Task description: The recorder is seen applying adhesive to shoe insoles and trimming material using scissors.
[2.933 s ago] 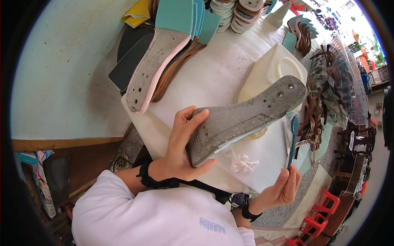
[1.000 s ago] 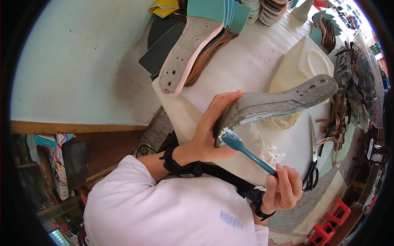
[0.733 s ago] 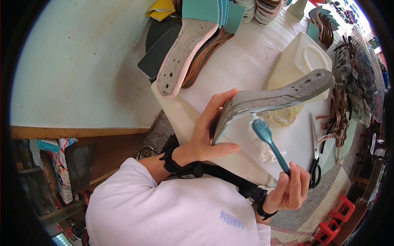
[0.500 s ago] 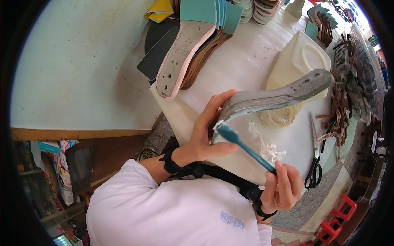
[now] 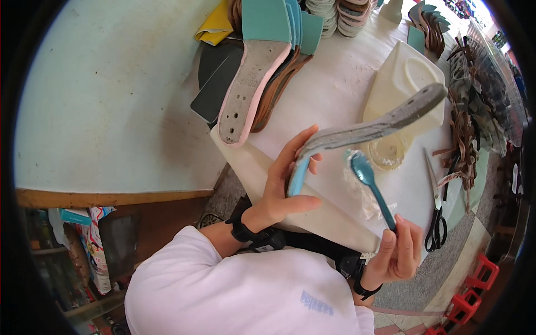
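A curved grey shoe sole (image 5: 379, 127), with a light blue patch near its heel, is gripped at that end by my left hand (image 5: 274, 195). The long end of the sole slants up to the right over a cream plastic jug (image 5: 402, 72). My right hand (image 5: 397, 252) pinches the handle of a teal brush (image 5: 373, 181). White paste clings to the brush head, which is below the sole and apart from it. Beneath the brush, white dried residue (image 5: 368, 202) lies on the table. The jug's round mouth is caked with yellowish paste.
Stacked grey, pink-edged insoles (image 5: 254, 84) with teal heel pieces lie at the far left of the white-covered table (image 5: 329, 84). Black-handled scissors (image 5: 435, 223) rest at the right edge, near brown strips (image 5: 462, 134). Red stools (image 5: 483, 273) stand on the floor.
The brush has moved right, away from the heel end of the sole. The sole has tilted so that more of its edge and the blue patch show.
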Motion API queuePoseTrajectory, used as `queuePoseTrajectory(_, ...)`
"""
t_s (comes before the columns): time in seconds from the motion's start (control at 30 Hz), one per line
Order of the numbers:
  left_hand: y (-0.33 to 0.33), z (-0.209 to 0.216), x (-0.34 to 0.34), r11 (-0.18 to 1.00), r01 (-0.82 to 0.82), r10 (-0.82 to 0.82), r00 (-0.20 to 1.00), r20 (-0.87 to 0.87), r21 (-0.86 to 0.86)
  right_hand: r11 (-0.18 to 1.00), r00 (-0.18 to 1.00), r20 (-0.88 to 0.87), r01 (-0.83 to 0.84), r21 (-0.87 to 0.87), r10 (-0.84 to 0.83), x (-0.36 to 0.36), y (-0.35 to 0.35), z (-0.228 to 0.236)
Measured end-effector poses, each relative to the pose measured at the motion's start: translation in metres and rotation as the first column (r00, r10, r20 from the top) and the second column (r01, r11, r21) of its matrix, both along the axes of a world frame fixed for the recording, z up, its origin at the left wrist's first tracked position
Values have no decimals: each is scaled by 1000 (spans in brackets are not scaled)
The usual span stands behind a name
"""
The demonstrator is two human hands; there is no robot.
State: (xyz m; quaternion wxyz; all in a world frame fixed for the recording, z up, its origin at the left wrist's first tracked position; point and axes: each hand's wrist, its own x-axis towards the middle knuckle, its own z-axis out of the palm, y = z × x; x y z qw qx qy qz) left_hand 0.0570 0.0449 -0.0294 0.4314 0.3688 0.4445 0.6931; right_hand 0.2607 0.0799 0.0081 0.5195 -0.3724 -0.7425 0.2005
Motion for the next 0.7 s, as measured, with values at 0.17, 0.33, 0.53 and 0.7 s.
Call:
queuePoseTrajectory(0.17, -2, 4, -3, 985, 129, -122, 990, -73, 112, 994, 994, 53, -101, 42, 99, -4, -2, 4)
queuePoseTrajectory(0.33, -4, 0, -9, 996, 32, -7, 954, -300, 80, 996, 989, 124, -88, 32, 83, -6, -4, 3)
queuePoseTrajectory(0.53, -5, -8, -17, 996, 22, 19, 888, -459, 84, 974, 973, -49, 225, -24, -226, 4, -10, -4)
queuePoseTrajectory(0.7, -7, -8, -11, 996, -19, 55, 908, -416, 89, 996, 990, 109, -92, -12, 93, 4, -17, -6)
